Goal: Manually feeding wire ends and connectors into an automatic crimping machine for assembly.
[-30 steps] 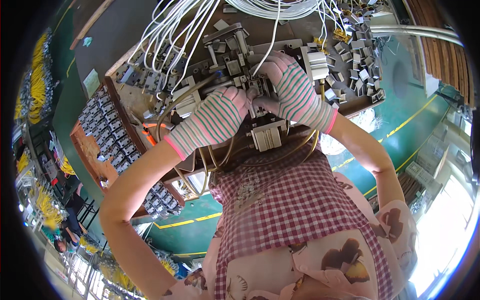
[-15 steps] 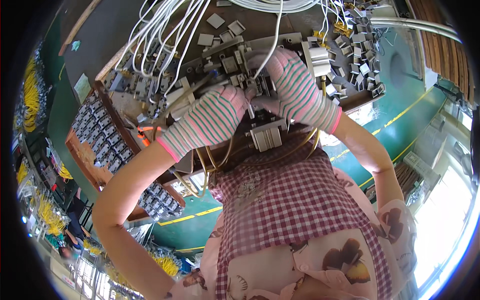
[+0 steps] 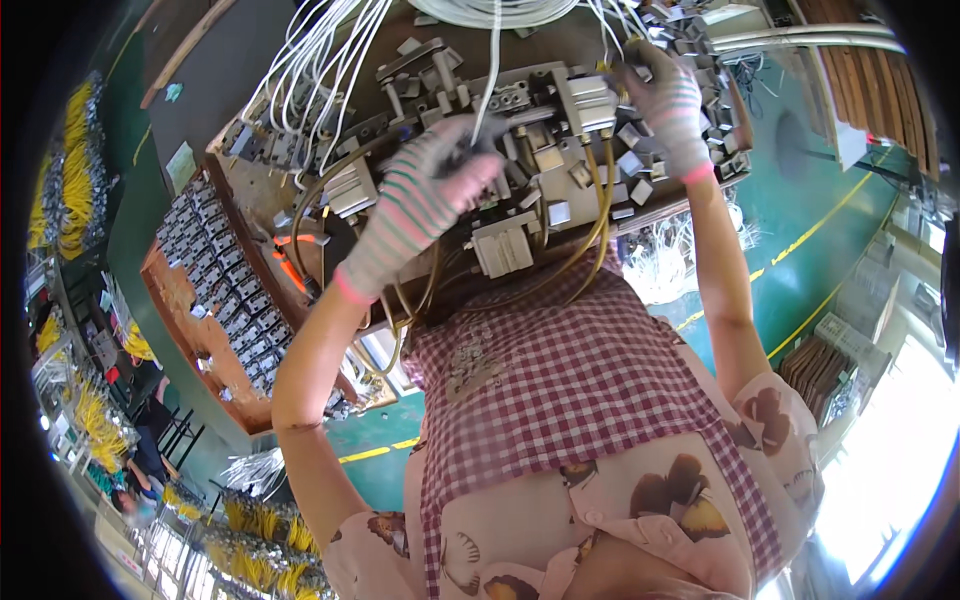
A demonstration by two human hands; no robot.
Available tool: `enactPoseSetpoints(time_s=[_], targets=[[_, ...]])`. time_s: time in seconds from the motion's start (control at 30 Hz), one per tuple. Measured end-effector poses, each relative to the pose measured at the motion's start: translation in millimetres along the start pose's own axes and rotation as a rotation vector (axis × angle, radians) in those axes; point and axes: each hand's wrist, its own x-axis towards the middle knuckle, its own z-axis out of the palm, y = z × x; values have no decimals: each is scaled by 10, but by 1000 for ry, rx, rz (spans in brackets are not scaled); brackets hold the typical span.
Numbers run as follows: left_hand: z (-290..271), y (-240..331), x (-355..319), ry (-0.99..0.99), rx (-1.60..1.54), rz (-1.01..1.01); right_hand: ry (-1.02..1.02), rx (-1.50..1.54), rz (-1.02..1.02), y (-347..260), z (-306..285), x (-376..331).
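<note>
Head view: L hand (image 3: 425, 205), in a striped knit glove, lay on the metal fixture (image 3: 520, 150) at the middle of the workbench (image 3: 265, 215), fingers curled loosely together round a white cable (image 3: 487, 85) that ran up out of the jig; whether it truly pinched the cable couldn't be told. R hand (image 3: 668, 100), same kind of glove, was well apart to the right, reaching into the heap of small grey connector parts (image 3: 640, 165) at the bench's far right edge, fingertips bent down into the pile; what they held, if anything, was hidden. Yellowish hoses (image 3: 590, 235) looped from under the fixture toward the checked apron (image 3: 570, 370). Left of the bench a long brown tray (image 3: 185, 310) held rows of small grey housings (image 3: 215, 270), packed side by side. Bundles of white wires (image 3: 320, 50) hung over the bench top. Further left, yellow cable bunches (image 3: 75, 170) hung on racks.
</note>
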Motion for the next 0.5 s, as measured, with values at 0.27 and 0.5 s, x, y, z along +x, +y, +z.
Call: enactPoseSetpoints(time_s=[0.27, 0.5], targets=[[-1901, 461, -242, 549, 990, 193, -353, 898, 109, -857, -1114, -603], [-3363, -891, -1622, 1147, 584, -21, -199, 28, -510, -846, -1112, -438]])
